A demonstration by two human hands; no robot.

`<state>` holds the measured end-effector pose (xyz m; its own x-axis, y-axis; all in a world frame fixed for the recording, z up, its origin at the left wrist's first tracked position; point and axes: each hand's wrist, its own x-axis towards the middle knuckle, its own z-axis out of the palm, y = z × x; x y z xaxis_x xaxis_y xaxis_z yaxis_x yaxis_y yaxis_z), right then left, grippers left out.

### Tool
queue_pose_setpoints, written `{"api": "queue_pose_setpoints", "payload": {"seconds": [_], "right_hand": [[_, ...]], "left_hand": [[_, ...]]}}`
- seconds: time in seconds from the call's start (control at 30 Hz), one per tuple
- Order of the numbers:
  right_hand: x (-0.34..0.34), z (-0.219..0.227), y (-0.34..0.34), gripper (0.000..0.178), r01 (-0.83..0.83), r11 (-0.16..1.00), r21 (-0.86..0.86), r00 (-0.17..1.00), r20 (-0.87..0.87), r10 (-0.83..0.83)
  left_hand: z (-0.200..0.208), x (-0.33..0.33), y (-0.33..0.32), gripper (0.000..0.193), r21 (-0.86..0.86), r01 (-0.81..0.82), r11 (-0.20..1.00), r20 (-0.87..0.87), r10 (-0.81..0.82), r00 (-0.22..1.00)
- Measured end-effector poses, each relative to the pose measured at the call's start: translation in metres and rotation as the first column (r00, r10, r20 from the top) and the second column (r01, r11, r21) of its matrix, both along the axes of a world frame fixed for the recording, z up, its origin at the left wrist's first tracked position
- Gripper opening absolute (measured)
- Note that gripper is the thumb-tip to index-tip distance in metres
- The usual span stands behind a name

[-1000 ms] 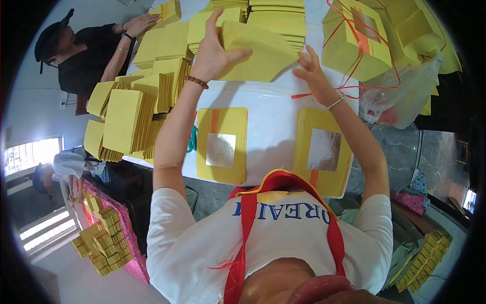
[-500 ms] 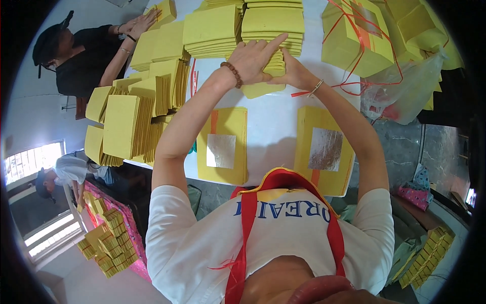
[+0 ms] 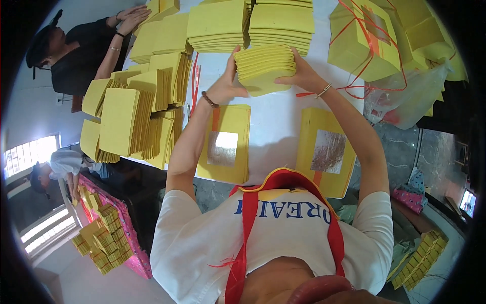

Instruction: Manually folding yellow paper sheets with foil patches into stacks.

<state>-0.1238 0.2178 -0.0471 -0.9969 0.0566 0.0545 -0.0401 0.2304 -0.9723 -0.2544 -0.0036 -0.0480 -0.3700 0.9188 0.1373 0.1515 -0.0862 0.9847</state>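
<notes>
Clearly both hands clamp the yellow paper stack (image 3: 265,67) at upper centre of the frame — left hand (image 3: 226,86) and right hand (image 3: 302,75) at its sides. Loose sheets likely slide, so squeezing opposite edges suits.

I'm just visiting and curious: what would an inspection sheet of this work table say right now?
Surface: white table, crowded along its far and left edges.
Job's things: folded yellow stack lifted off the table; two flat yellow sheets with foil squares, one left, one right.
Clutter: upright yellow bundles; flat stacks; a red-string-tied bundle; a clear plastic bag.
Hands: left hand and right hand grip the folded stack from either side.
Cables: nothing seen.
Surroundings: another person's hands at the far left corner; more yellow bundles on the floor.
</notes>
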Motion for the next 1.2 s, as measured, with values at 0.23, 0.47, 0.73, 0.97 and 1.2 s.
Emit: {"api": "queue_pose_setpoints", "payload": {"seconds": [0.23, 0.47, 0.73, 0.97, 1.2], "right_hand": [[0.004, 0.012, -0.008, 0.093, 0.032, 0.991, -0.130, 0.999, 0.015, -0.031], [0.008, 0.002, 0.001, 0.108, -0.059, 0.998, -0.020, 0.997, 0.056, 0.060], [0.006, -0.018, 0.009, 0.103, 0.010, 0.979, 0.203, 0.995, 0.096, -0.030], [0.013, 0.011, 0.001, 0.094, -0.016, 0.995, -0.098, 0.991, 0.128, 0.028], [0.017, 0.016, -0.017, 0.077, 0.121, 0.908, -0.400, 0.980, 0.194, -0.045]], "left_hand": [[-0.003, 0.021, 0.023, 0.107, -0.020, -0.291, 0.957, -0.131, 0.286, 0.949], [-0.010, 0.012, 0.025, 0.105, -0.036, -0.247, 0.968, -0.403, 0.212, 0.890], [-0.014, 0.019, 0.029, 0.092, -0.107, -0.265, 0.958, -0.350, 0.213, 0.912], [0.000, 0.038, 0.018, 0.085, -0.082, -0.301, 0.950, -0.100, 0.293, 0.951], [0.012, 0.073, 0.014, 0.073, -0.061, -0.367, 0.928, 0.414, 0.358, 0.837]]}}
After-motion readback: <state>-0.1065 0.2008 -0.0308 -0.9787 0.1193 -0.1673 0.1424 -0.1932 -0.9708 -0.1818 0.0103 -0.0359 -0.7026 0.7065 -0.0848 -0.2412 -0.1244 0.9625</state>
